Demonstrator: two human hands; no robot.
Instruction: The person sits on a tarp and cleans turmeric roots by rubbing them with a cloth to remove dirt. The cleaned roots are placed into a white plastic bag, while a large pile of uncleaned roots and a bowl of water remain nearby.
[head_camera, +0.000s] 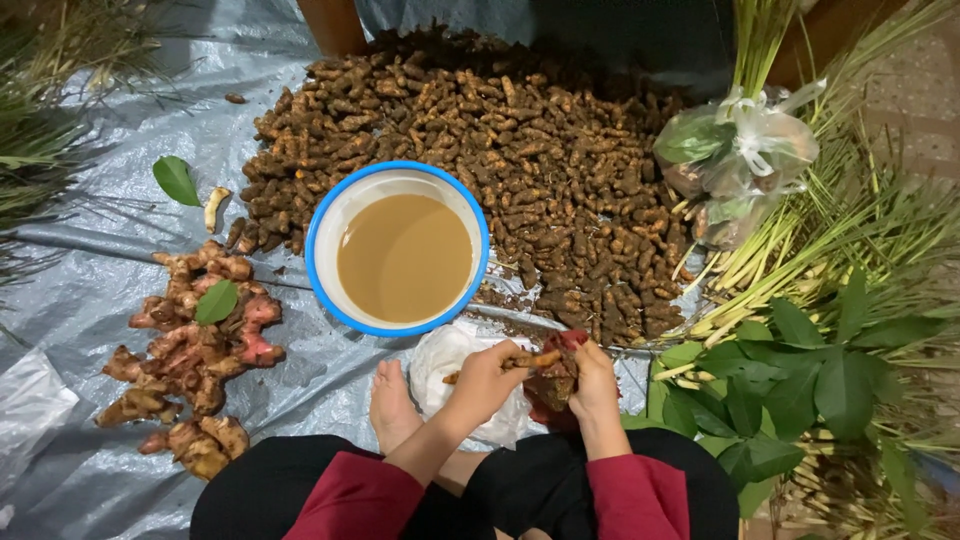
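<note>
Your left hand (487, 378) pinches one small brown root (528, 360) by its end, and your right hand (594, 382) is wrapped around a dark red cloth (557, 372) pressed against that root, just in front of your knees and over a white plastic bag (450, 362). By the look of it you are near the start: a single root is in hand, while the big pile of roots (480, 150), far too many to count, lies untouched beyond the one blue-rimmed basin (322, 222) of murky water. One cluster of pinkish rhizomes (195, 350) sits left, one knotted clear bag (745, 150) right.
</note>
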